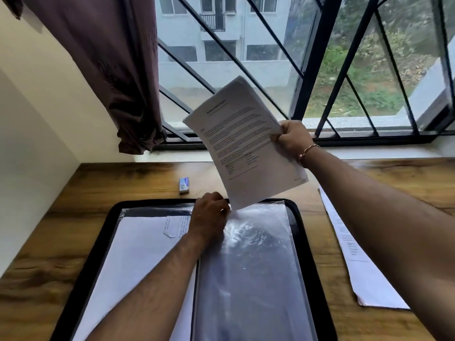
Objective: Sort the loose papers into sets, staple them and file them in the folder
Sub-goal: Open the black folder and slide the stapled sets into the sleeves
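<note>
Here, at the far left of the wooden desk, a small blue and white box, perhaps staples, lies near the wall, apart from everything else. In front of the person a black-edged folder lies open and flat, so both its pages face up. Its left page already holds white sheets under plastic. The left hand rests at the top of the right page, fingers curled over the upper edge of a shiny clear plastic sleeve, apparently pinching its mouth open to take paper. That sleeve looks empty and dark. Above it, lifted off the desk and tilted, is a set of white printed papers, several sheets thick, with a heading and lines of blurred text. Its lower corner points at the sleeve's mouth just beside the left hand. Whether it is stapled cannot be seen. The right hand, a thin bangle at its wrist, grips the set's right edge with closed fingers, likely to steer it in. Farther right, a stack of white papers lies flat on the desk, probably waiting its turn.
</note>
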